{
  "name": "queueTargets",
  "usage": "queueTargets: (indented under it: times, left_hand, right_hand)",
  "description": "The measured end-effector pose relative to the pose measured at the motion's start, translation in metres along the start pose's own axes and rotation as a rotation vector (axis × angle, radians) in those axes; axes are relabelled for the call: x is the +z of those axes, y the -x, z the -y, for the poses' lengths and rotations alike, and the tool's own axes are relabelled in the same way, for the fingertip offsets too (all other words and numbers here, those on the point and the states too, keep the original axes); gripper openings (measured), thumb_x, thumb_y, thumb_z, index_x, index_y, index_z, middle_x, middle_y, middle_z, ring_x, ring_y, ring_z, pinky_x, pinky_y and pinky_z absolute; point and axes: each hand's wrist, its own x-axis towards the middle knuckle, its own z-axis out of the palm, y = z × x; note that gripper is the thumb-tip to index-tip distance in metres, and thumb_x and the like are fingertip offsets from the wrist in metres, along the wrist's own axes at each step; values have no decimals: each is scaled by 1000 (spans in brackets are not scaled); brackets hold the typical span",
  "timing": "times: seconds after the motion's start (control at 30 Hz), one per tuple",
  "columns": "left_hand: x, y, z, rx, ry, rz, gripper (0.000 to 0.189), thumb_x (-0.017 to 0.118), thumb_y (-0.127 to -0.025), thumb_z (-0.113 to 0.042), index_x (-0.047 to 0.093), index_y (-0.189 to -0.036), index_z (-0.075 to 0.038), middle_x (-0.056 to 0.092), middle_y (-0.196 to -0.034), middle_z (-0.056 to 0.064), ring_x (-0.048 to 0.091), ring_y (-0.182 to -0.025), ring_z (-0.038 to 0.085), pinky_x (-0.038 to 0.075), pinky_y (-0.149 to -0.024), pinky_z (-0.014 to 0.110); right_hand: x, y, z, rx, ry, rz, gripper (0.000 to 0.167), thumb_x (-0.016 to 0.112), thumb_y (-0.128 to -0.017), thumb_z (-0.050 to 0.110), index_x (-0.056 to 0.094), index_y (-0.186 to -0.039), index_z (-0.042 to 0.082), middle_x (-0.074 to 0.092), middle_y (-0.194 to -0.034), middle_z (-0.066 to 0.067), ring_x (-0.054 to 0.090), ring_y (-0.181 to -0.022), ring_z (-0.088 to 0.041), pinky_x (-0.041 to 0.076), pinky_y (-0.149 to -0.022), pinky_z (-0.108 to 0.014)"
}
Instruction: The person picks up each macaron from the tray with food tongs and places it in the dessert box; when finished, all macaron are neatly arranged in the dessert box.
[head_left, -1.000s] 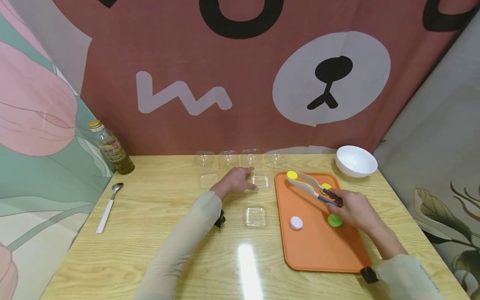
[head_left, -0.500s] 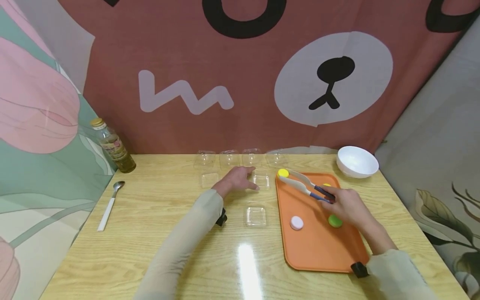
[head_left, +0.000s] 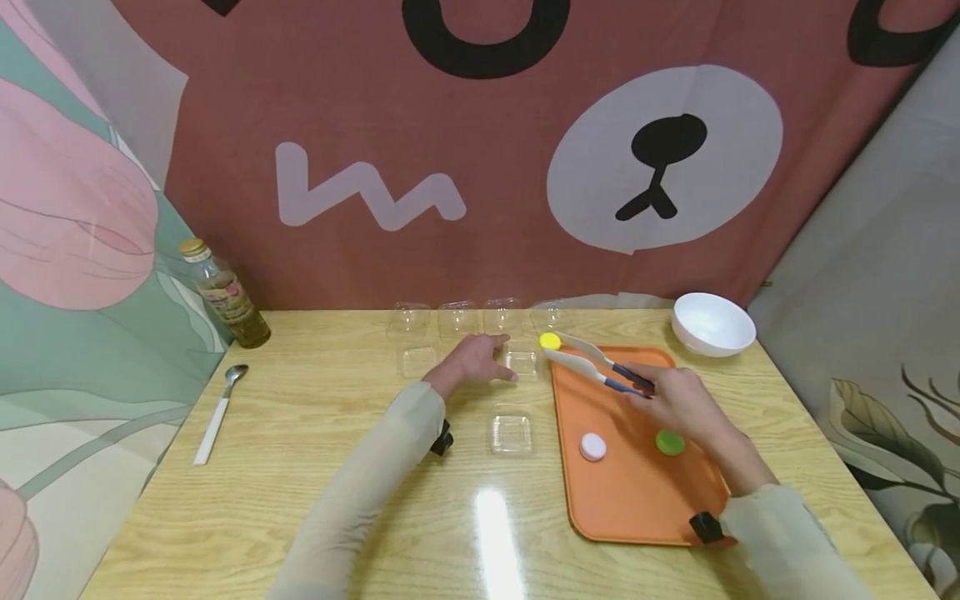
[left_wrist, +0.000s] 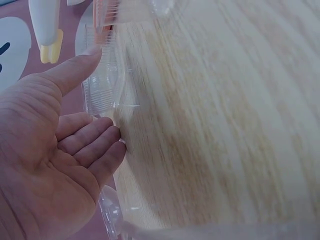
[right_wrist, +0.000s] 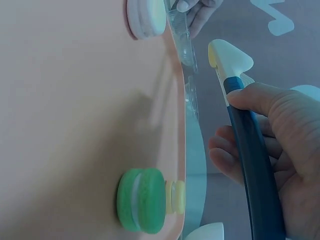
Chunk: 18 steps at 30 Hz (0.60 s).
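Note:
My right hand (head_left: 678, 402) grips tongs (right_wrist: 255, 165) with pale tips and dark blue handles. Between the tips is a yellow macaron (head_left: 550, 342), held above the orange tray's far left corner. My left hand (head_left: 472, 360) reaches to a clear plastic container (head_left: 522, 363) left of the tray. In the left wrist view its thumb (left_wrist: 75, 70) extends across the container's ribbed edge while the other fingers bend slightly. Whether they press on it I cannot tell. On the orange tray (head_left: 637, 500) lie a pink macaron (head_left: 592, 447) and a green macaron (right_wrist: 142, 200).
Several clear containers (head_left: 459, 318) line the table's back edge. Another (head_left: 511, 434) stands nearer, and one (head_left: 418, 362) lies left of my left hand. A white bowl (head_left: 712, 325) is at back right. A bottle (head_left: 228, 296) and a spoon (head_left: 219, 417) are at left.
My right hand has moved left with the tongs, carrying the yellow macaron from over the tray to its far left corner, nearer the container. My left hand has stayed in place.

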Motion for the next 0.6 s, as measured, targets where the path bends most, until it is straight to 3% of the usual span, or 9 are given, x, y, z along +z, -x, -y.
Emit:
queueTargets:
  times: [0.3, 0.6]
  left_hand:
    - [1, -1, -1, -6, 8, -7, 89, 80, -86, -42, 35, -159, -16, 57, -147, 11, 54, -135, 27, 44, -116, 43]
    - [1, 0, -1, -10, 7, -4, 88, 80, -87, -42, 35, -159, -16, 58, -147, 11, 57, -130, 25, 46, -113, 42]
  right_hand:
    - [3, -6, 2, -39, -17, -2, 41, 74, -91, 15, 68, -131, 9, 75, -94, -5, 45, -54, -11, 38, -48, -23]
    - [9, -10, 4, -94, -1, -12, 36, 77, -89, 13, 72, -124, 11, 65, -76, 2, 40, -53, -8, 34, -48, -21]
